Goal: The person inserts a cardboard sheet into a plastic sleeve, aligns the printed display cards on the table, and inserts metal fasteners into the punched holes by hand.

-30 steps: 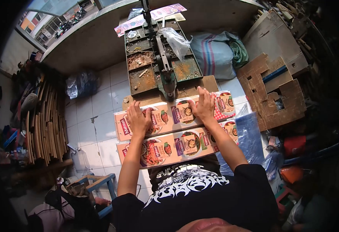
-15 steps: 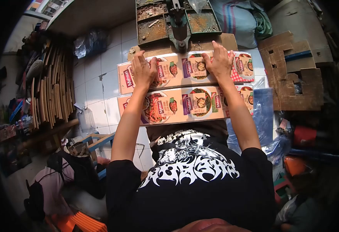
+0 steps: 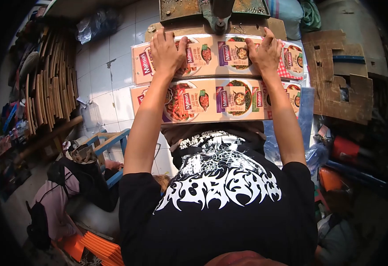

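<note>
Under the left hand and the right hand, the printed strip looked smooth and glossy; so did the lower strip, just nearer. Beyond them, the post was worn metal and the base board dull wood, by its look. Right of the right hand, the cut-out panel was rough and scuffed, the plastic sheet shiny. Left of the left hand, the floor tiles looked smooth. The shirt, below both, was matt cloth.

Bright daylight hits the upper printed sheet and floor tiles — all 4 corners black, fisheye edges bending, murky!
</note>
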Demonstrator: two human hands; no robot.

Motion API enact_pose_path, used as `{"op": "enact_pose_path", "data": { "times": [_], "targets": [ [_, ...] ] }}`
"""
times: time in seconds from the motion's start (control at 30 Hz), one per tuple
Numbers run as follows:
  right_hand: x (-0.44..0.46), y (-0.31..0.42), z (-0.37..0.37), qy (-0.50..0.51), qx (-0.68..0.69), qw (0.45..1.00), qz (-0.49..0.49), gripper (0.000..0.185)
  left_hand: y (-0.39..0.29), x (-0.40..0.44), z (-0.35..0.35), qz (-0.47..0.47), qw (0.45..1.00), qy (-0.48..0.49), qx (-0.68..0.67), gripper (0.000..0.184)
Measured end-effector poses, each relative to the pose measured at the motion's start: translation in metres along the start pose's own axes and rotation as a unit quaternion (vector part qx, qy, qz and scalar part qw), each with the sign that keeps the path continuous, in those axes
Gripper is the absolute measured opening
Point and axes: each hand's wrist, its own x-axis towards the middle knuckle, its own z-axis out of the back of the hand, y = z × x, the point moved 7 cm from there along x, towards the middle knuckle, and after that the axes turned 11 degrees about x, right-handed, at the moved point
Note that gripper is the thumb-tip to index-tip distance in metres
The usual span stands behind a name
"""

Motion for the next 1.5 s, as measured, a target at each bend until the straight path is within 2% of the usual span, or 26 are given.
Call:
{"op": "enact_pose_path", "data": {
  "times": [0.03, 0.13, 0.17, 0.23, 0.33, 0.37, 0.43, 0.6, 0.67, 0.73, 0.77, 0.8, 0.87, 1.0, 1.07, 1.13, 1.5],
  "targets": [
    [0.001, 0.005, 0.004, -0.04, -0.021, 0.998, 0.04, 0.07, 0.0, 0.0, 0.0, -0.003, 1.0, -0.01, 0.0, 0.056],
    [0.002, 0.005, 0.004, -0.03, -0.034, 0.998, 0.036, 0.069, 0.0, 0.0, 0.003, 0.013, 0.999, -0.025, -0.038, 0.058],
    [0.002, 0.005, 0.004, -0.025, -0.034, 0.998, 0.036, 0.069, 0.001, -0.001, 0.002, 0.011, 0.999, -0.03, -0.038, 0.06],
    [0.001, 0.001, -0.007, 0.048, -0.066, 0.996, 0.02, 0.069, 0.001, 0.0, 0.002, 0.012, 0.999, -0.031, -0.039, 0.06],
    [0.001, 0.001, -0.003, 0.009, -0.039, 0.999, 0.028, 0.069, 0.001, -0.001, 0.001, 0.013, 0.999, -0.031, -0.041, 0.061],
    [0.0, -0.003, -0.009, 0.048, -0.061, 0.997, 0.023, 0.069, 0.001, -0.001, 0.001, 0.013, 0.998, -0.032, -0.046, 0.061],
    [0.001, -0.002, -0.009, 0.053, -0.056, 0.997, 0.016, 0.069, 0.002, -0.002, 0.002, 0.022, 0.997, -0.041, -0.065, 0.058],
    [0.002, 0.0, -0.005, 0.026, -0.035, 0.999, 0.028, 0.071, -0.003, 0.001, 0.004, -0.004, 0.999, -0.031, 0.017, 0.051],
    [0.002, 0.002, -0.003, 0.018, -0.051, 0.998, 0.04, 0.068, -0.002, 0.001, 0.002, -0.002, 1.0, -0.024, 0.015, 0.052],
    [0.005, 0.003, 0.005, -0.008, 0.045, 0.997, 0.058, 0.059, -0.002, 0.002, 0.001, 0.003, 1.0, -0.018, 0.011, 0.052],
    [0.006, 0.007, 0.012, -0.042, 0.072, 0.992, 0.09, 0.044, -0.002, 0.002, 0.001, 0.004, 1.0, -0.019, 0.007, 0.052],
    [0.004, 0.018, 0.02, -0.041, 0.074, 0.992, 0.094, 0.044, -0.002, 0.002, 0.002, 0.007, 1.0, -0.019, 0.003, 0.051],
    [-0.006, 0.068, 0.036, 0.004, 0.099, 0.983, 0.157, 0.03, -0.002, 0.003, 0.001, 0.009, 0.999, -0.032, 0.013, 0.05],
    [-0.046, 0.155, 0.037, 0.174, 0.253, 0.943, 0.133, 0.018, -0.001, 0.001, 0.002, 0.009, 0.999, -0.033, -0.008, 0.048],
    [-0.066, 0.187, 0.032, 0.237, 0.255, 0.929, 0.13, 0.016, -0.002, 0.002, 0.004, 0.011, 0.999, -0.033, -0.004, 0.048],
    [-0.079, 0.201, 0.021, 0.267, 0.282, 0.912, 0.132, 0.015, -0.001, 0.001, 0.002, 0.012, 0.999, -0.029, 0.006, 0.048],
    [-0.117, 0.225, 0.0, 0.302, 0.203, 0.907, 0.213, 0.011, -0.001, 0.0, 0.004, 0.016, 1.0, -0.024, 0.002, 0.048]
  ]
}}
